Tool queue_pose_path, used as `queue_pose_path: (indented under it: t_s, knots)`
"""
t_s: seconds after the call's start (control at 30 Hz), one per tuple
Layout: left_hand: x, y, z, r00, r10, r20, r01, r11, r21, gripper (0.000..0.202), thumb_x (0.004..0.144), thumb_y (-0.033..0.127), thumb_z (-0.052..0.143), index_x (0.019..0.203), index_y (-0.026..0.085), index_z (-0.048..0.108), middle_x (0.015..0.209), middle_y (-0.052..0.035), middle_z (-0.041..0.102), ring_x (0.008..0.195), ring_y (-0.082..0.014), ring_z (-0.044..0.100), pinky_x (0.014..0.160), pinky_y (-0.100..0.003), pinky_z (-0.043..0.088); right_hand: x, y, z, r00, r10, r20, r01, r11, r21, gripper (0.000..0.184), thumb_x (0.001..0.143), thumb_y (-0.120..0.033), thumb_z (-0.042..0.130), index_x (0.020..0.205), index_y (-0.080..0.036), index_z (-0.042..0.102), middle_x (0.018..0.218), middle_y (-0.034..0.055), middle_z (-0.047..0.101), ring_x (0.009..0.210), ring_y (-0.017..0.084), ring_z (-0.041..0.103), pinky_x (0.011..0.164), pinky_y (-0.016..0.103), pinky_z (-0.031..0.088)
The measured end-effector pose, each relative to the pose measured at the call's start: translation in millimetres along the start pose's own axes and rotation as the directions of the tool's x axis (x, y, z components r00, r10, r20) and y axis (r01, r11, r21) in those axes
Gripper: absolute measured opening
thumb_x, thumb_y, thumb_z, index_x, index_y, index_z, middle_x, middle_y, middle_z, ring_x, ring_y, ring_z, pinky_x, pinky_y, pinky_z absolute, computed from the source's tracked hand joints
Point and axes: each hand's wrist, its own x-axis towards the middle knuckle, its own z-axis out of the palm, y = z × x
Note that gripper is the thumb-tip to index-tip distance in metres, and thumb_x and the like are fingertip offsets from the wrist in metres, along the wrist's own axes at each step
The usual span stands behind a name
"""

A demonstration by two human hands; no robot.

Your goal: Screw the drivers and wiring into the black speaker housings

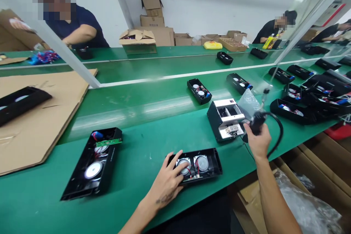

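Observation:
My left hand (167,180) grips the left end of a black speaker housing (212,171), fingers over it and thumb along the near side. Two round silver speakers with red wires show inside this open housing, which lies on the green bench. In my right hand (259,142) is a black electric screwdriver (257,122), raised off the bench with its tip pointing up and a black cable looping to the right. Just left of the screwdriver stands a black and silver screw feeder (226,120). Another open housing (91,162) with a green circuit board (109,142) lies to the left.
A flat cardboard sheet (35,131) carries a further black housing (23,103) at far left. Several housings (292,111) crowd the right side. Slanted frame posts (65,49) rise beyond the bench. Cartons with plastic film (304,201) sit below right. Co-workers (85,25) are across the line.

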Motion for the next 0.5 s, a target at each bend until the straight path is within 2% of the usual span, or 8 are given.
queue_pose_path:
  t_s: [0.07, 0.1, 0.23, 0.3, 0.37, 0.5]
  knots:
    - [-1.8, 5.9, -1.8, 1.000, -0.010, 0.015, 0.009, 1.000, 0.014, 0.022, 0.088, 0.046, 0.083, 0.089, 0.024, 0.077, 0.148, -0.0016, 0.069, 0.158, -0.0451, 0.037, 0.129, -0.066, 0.021, -10.7, 0.6, -5.8, 0.997, 0.055, -0.055, -0.048, 0.990, 0.130, 0.063, 0.078, -0.068, 0.079, 0.111, -0.017, 0.063, 0.091, 0.0079, 0.072, 0.079, 0.026, 0.070, 0.088, 0.049, 0.059]
    - [-2.4, 8.2, -2.5, 0.999, -0.018, 0.034, 0.018, 1.000, 0.022, 0.023, 0.088, 0.047, 0.083, 0.089, 0.024, 0.077, 0.150, -0.0020, 0.068, 0.158, -0.0451, 0.037, 0.128, -0.065, 0.021, -16.1, 0.8, -8.2, 0.996, 0.080, -0.036, -0.071, 0.979, 0.193, 0.063, 0.078, -0.067, 0.079, 0.113, -0.018, 0.062, 0.087, 0.0047, 0.070, 0.072, 0.024, 0.069, 0.081, 0.046, 0.060]
    - [-2.5, 7.0, -2.8, 0.997, -0.042, 0.066, 0.039, 0.998, 0.047, 0.030, 0.083, 0.056, 0.085, 0.086, 0.027, 0.078, 0.148, -0.0014, 0.069, 0.154, -0.0442, 0.042, 0.120, -0.062, 0.024, -23.7, -3.8, -11.0, 0.967, 0.086, 0.239, -0.169, 0.921, 0.352, 0.050, 0.075, -0.057, 0.086, 0.100, -0.020, 0.063, 0.062, -0.0053, 0.062, 0.045, 0.017, 0.058, 0.053, 0.035, 0.053]
    - [-1.8, 1.1, -0.8, 0.998, -0.034, 0.050, 0.032, 0.999, 0.035, 0.034, 0.080, 0.061, 0.086, 0.084, 0.029, 0.078, 0.148, 0.0013, 0.070, 0.151, -0.0427, 0.044, 0.116, -0.060, 0.026, -19.1, -12.0, -11.2, 0.950, 0.064, 0.307, -0.192, 0.893, 0.408, 0.045, 0.075, -0.052, 0.089, 0.094, -0.022, 0.061, 0.056, -0.0076, 0.058, 0.041, 0.015, 0.054, 0.047, 0.032, 0.047]
    - [-1.0, -4.3, 2.2, 0.999, -0.019, 0.026, 0.019, 1.000, 0.009, 0.036, 0.078, 0.065, 0.087, 0.081, 0.031, 0.077, 0.148, 0.0043, 0.070, 0.149, -0.0412, 0.045, 0.113, -0.058, 0.027, -12.6, -25.0, -12.5, 0.958, 0.045, 0.282, -0.178, 0.865, 0.468, 0.042, 0.080, -0.050, 0.086, 0.096, -0.024, 0.057, 0.056, -0.0105, 0.053, 0.041, 0.013, 0.050, 0.047, 0.030, 0.045]
    - [4.4, -3.6, 8.1, 0.999, -0.046, -0.024, 0.045, 0.999, -0.024, 0.023, 0.079, 0.055, 0.087, 0.081, 0.033, 0.078, 0.146, 0.0072, 0.071, 0.147, -0.0390, 0.045, 0.111, -0.057, 0.028, -0.5, -58.1, -11.3, 0.998, -0.011, 0.062, -0.029, 0.794, 0.607, 0.041, 0.086, -0.046, 0.081, 0.107, -0.026, 0.053, 0.060, -0.0124, 0.052, 0.044, 0.013, 0.050, 0.053, 0.032, 0.048]
